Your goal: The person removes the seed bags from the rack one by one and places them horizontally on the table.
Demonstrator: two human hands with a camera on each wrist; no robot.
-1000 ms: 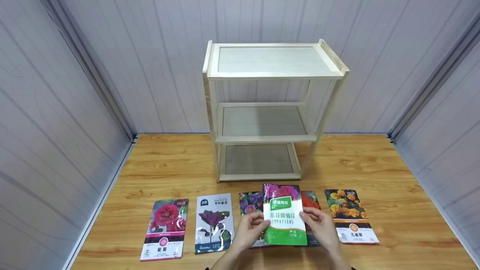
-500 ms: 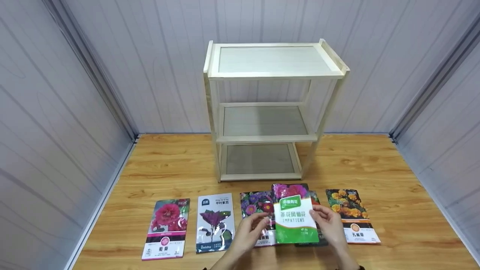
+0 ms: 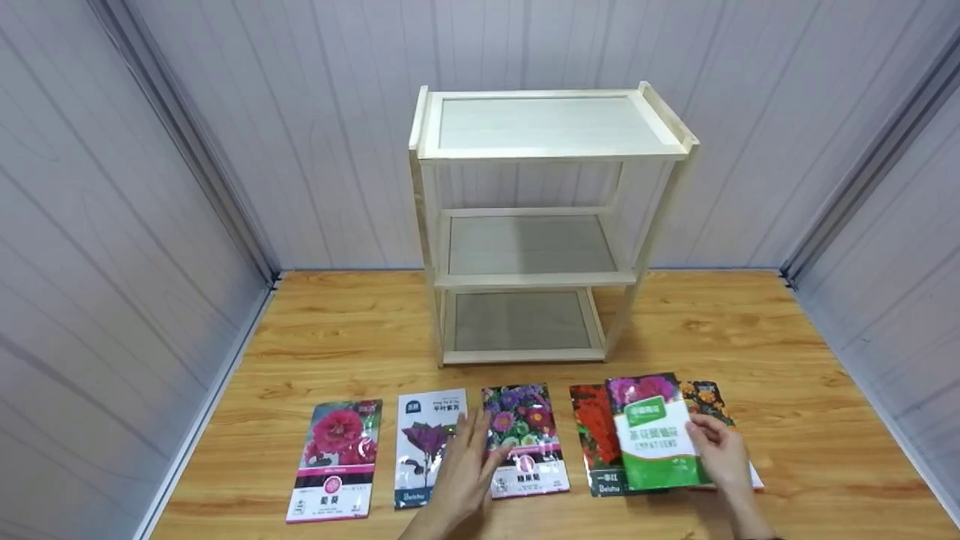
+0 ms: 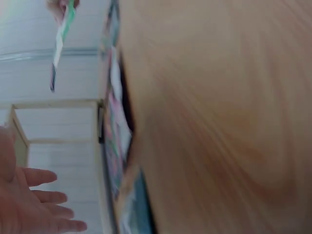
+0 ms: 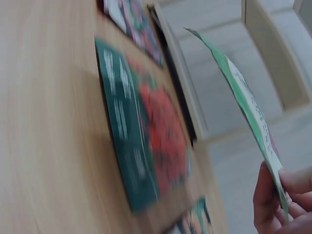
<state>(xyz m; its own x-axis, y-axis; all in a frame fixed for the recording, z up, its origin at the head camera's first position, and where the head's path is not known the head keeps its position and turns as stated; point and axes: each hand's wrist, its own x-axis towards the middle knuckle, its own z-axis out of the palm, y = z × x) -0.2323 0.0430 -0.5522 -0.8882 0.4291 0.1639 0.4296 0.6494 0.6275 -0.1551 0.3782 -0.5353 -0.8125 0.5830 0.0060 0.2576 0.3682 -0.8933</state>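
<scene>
My right hand (image 3: pixel 718 452) pinches the right edge of a green and white impatiens seed packet (image 3: pixel 654 442), raised above the table. In the head view it overlaps the red-flower packet (image 3: pixel 596 427) and the orange marigold packet (image 3: pixel 705 397). The right wrist view shows the impatiens packet (image 5: pixel 248 109) edge-on between thumb and fingers. My left hand (image 3: pixel 463 472) holds nothing, its fingers extended over the gap between the purple-leaf packet (image 3: pixel 424 442) and the mixed-daisy packet (image 3: pixel 525 435). In the left wrist view its fingers (image 4: pixel 51 197) are spread.
A pink-flower packet (image 3: pixel 334 457) lies at the left end of the row. Behind the packets stands a pale wooden three-tier shelf (image 3: pixel 536 280) on the wood-grain table (image 3: pixel 337 337). Pale panel walls (image 3: pixel 345 150) enclose the table at the back and both sides.
The impatiens packet, held by both hands at first, has moved right in my right hand. My left hand let go of it and drew left, uncovering the daisy packet.
</scene>
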